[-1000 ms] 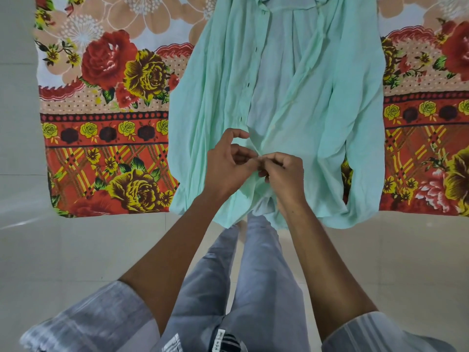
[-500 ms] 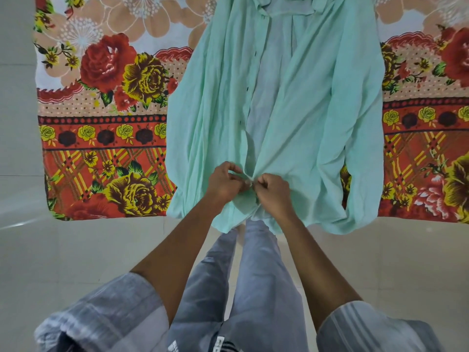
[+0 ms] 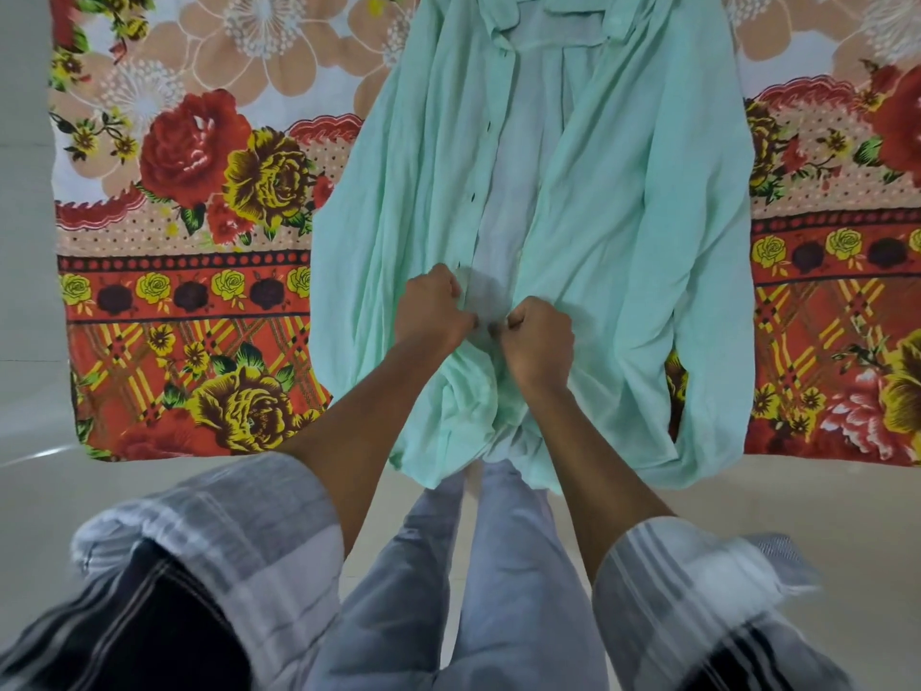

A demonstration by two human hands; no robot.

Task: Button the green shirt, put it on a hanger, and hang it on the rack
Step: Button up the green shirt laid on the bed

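Bare floor free left; green shirt covers floral sheet centre.

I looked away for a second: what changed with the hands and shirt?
Both hands, left and right, closed into fists and drew slightly apart, each gripping a front edge of the shirt. The shirt stays open on the floral sheet.

The shirt lies spread on a bedsheet that covers the floor, its collar at the far end and its hem nearest the person, reaching just past the sheet's near edge. The left hand and right hand sit side by side on the lower front, each closed on one of the two front edges, apparently. The person's legs stand below the hem.
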